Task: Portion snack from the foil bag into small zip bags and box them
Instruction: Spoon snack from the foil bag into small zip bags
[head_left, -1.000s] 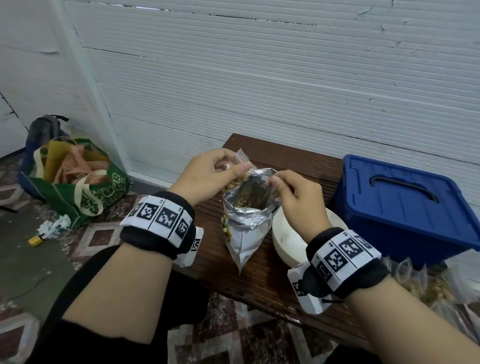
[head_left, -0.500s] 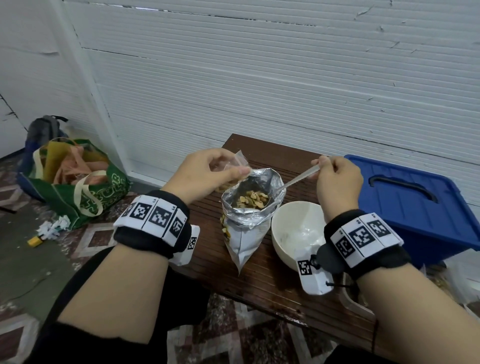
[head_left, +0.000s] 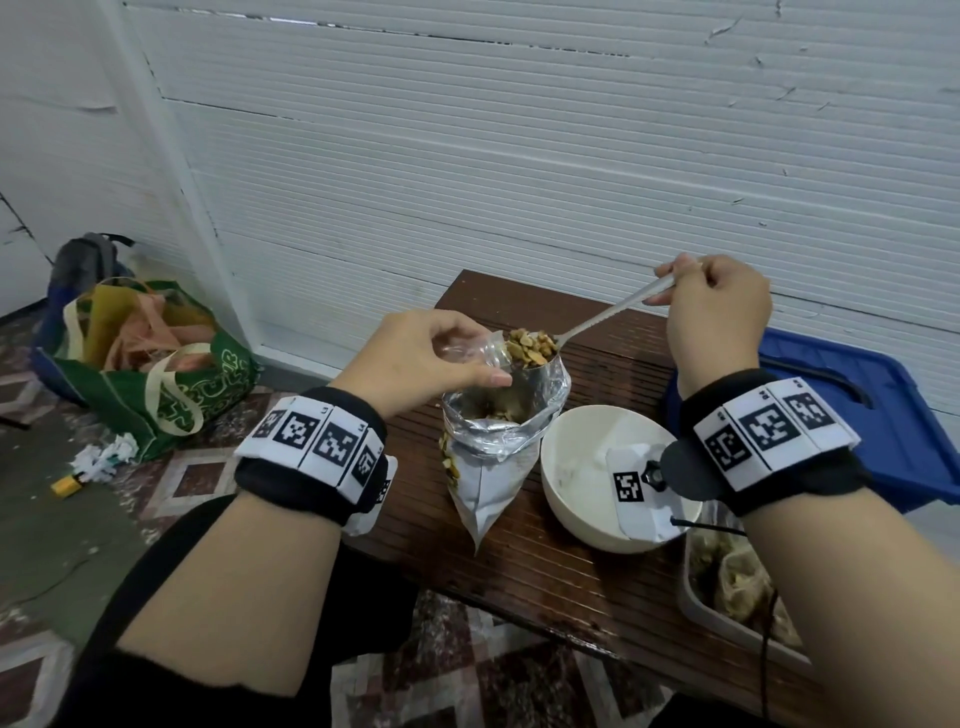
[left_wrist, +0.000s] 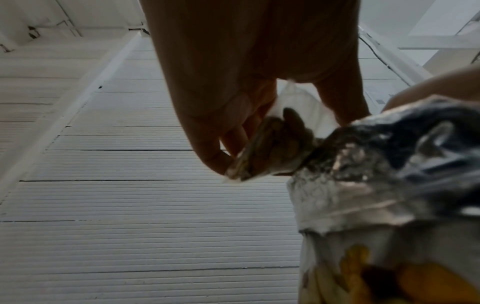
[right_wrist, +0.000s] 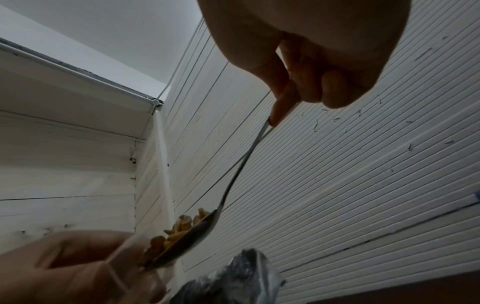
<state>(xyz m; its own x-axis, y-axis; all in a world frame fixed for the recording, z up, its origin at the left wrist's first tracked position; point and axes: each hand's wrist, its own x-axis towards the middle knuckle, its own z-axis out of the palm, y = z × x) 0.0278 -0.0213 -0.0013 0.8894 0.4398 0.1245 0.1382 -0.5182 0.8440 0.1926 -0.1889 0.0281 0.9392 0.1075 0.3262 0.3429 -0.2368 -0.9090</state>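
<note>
An open silver foil bag (head_left: 493, 447) stands on the dark wooden table (head_left: 566, 566), its mouth also in the left wrist view (left_wrist: 384, 164). My left hand (head_left: 441, 358) pinches a small clear zip bag (head_left: 475, 348) just above the foil bag's left rim; the zip bag (left_wrist: 293, 115) shows between the fingers. My right hand (head_left: 711, 306) grips the handle of a metal spoon (head_left: 602, 322), up and to the right. The spoon bowl, heaped with snack mix (head_left: 530, 345), sits at the zip bag's mouth. In the right wrist view the loaded spoon (right_wrist: 197, 232) meets the left hand (right_wrist: 78, 267).
A white bowl (head_left: 582, 499) stands right of the foil bag. A blue lidded box (head_left: 852, 415) sits behind it at the right. A grey tray (head_left: 727, 613) with filled zip bags lies at the near right. A green tote bag (head_left: 156, 374) is on the floor, left.
My right hand drew the spoon out of the foil bag and rose to the right. The loaded spoon now sits at the zip bag's mouth. The left hand stayed nearly still.
</note>
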